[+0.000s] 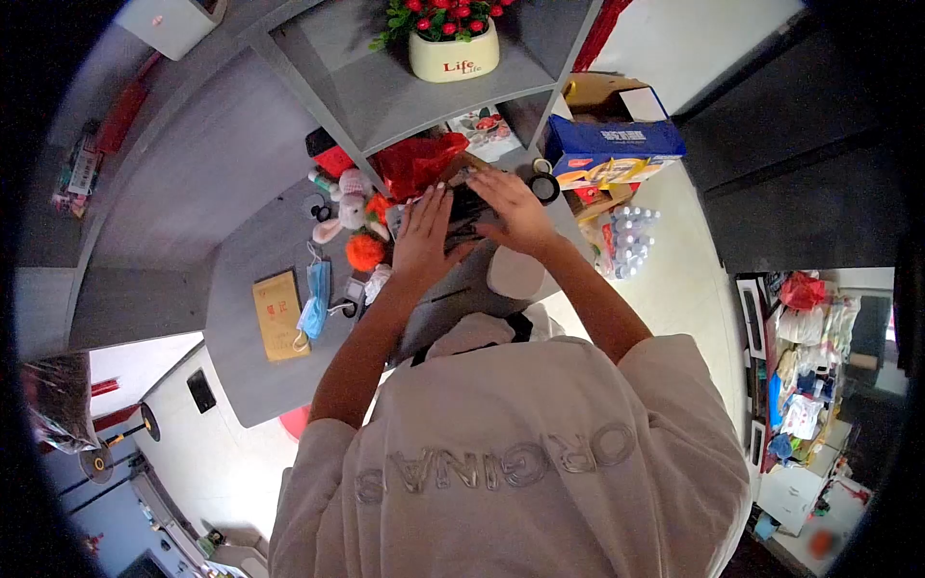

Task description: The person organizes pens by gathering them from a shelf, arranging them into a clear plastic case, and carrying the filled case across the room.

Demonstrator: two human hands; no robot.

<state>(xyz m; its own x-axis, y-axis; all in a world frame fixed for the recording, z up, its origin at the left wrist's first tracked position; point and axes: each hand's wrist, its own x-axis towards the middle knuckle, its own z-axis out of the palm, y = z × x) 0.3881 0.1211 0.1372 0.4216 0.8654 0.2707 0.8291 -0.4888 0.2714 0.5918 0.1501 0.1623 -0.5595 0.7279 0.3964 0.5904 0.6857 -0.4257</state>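
My left hand (422, 239) lies with its fingers stretched out at the left side of a dark object (466, 204) on the grey desk. My right hand (516, 210) reaches over the object's right side, fingers extended and thumb apart. What the dark object is cannot be made out, as both hands partly cover it. Just beyond the left fingertips is crumpled red wrapping (419, 164). A pale rounded item (514, 273) sits below my right wrist, and a black round item (544, 187) is to that hand's right.
Left of my hands are a plush rabbit (353, 210), an orange pompom (365, 252), a blue face mask (316, 297) and a brown envelope (280, 315). A shelf holds a flowerpot (454, 58) overhead. A blue carton (617, 141) and bottles (632, 241) stand at the right.
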